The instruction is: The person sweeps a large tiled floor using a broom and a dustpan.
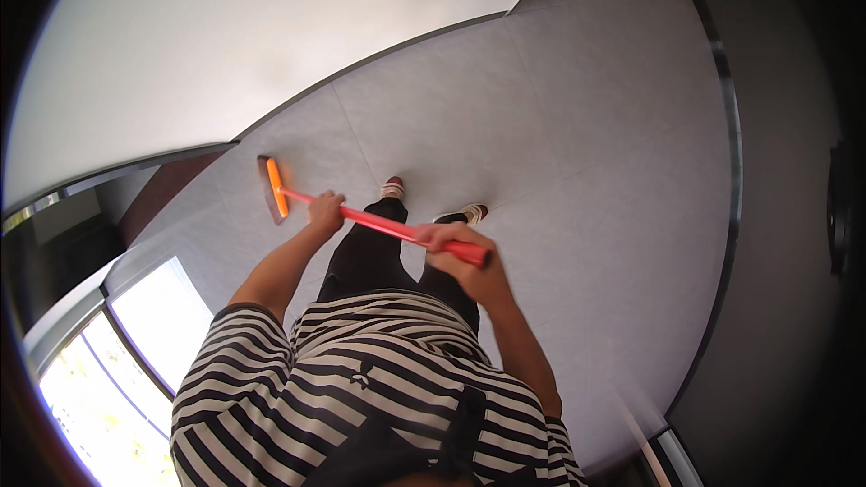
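A broom with a red handle (379,222) slants across in front of my body, its orange head (277,188) out to the left at floor level. Dark bristles line the head's left side. Lower down the handle, my left hand (326,212) is wrapped round the shaft. Close to the handle's thick end, my right hand (458,248) grips it, and the dark end cap sticks out past the fingers. Whether the bristles press on the floor I cannot tell.
Grey tiles make up the floor (595,198). A white wall (225,45) with a dark skirting runs along the far left. On the right stands a dark wall (785,216). A bright window (117,379) is at the lower left. My shoes (392,188) stand just beyond the handle.
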The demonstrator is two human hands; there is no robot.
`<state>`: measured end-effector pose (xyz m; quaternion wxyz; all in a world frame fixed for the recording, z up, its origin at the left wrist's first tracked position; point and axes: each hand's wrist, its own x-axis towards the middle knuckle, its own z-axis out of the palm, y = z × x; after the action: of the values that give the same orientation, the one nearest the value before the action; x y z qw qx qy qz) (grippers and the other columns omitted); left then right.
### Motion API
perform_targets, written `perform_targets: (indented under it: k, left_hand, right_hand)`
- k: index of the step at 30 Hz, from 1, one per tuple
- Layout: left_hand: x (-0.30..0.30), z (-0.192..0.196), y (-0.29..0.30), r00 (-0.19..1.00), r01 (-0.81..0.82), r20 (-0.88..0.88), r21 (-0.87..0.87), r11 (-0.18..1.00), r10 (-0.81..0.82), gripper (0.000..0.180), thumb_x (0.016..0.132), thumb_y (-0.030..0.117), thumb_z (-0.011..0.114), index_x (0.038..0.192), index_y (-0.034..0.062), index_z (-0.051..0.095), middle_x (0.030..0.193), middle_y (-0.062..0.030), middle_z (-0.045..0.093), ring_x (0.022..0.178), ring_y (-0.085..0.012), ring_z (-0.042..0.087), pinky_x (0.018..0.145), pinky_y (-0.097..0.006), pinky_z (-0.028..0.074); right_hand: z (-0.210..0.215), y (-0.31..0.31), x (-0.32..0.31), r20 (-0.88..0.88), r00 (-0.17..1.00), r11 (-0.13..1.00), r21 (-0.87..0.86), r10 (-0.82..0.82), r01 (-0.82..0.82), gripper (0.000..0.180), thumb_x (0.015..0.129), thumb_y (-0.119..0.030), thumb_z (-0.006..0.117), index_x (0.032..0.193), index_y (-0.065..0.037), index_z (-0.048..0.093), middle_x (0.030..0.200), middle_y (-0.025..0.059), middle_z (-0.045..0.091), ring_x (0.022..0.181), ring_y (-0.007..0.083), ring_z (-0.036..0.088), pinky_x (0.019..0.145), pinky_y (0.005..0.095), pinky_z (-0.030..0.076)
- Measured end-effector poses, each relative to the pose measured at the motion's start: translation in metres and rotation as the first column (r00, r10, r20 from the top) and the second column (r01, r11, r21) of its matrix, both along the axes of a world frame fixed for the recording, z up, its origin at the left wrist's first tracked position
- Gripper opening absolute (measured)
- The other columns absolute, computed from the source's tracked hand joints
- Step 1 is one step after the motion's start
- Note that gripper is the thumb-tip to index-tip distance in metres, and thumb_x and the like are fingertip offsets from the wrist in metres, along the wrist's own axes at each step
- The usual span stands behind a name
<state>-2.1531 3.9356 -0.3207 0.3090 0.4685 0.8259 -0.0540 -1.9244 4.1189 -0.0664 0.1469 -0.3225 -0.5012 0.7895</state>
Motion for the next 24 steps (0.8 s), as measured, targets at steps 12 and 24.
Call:
perform_targets:
  k: [12, 24]
  left_hand:
    - [0.35, 0.157, 0.357, 0.68, 0.255, 0.423, 0.629, 0.734, -0.599, 0.017, 0.076, 0.016, 0.057, 0.093, 0.0125, 0.057, 0.087, -0.0053, 0.06, 0.093, -0.0224, 0.057, 0.07, -0.038, 0.043]
    - [0.34, 0.197, 0.368, 0.696, 0.576, 0.097, 0.517, 0.633, -0.712, 0.022, 0.073, 0.021, 0.061, 0.089, 0.0069, 0.053, 0.074, -0.007, 0.06, 0.08, -0.0248, 0.059, 0.062, -0.038, 0.044]
  right_hand:
    - [0.24, 0.086, 0.216, 0.228, 0.58, 0.483, 0.809, -0.782, 0.334, 0.018, 0.046, 0.003, 0.047, 0.063, -0.002, 0.044, 0.077, 0.0197, 0.059, 0.087, 0.033, 0.058, 0.084, 0.0439, 0.043]
    - [0.234, 0.125, 0.341, 0.094, 0.649, 0.558, 0.612, -0.755, 0.56, 0.021, 0.06, -0.015, 0.055, 0.076, -0.004, 0.045, 0.074, 0.0127, 0.054, 0.084, 0.0286, 0.055, 0.09, 0.0448, 0.035]
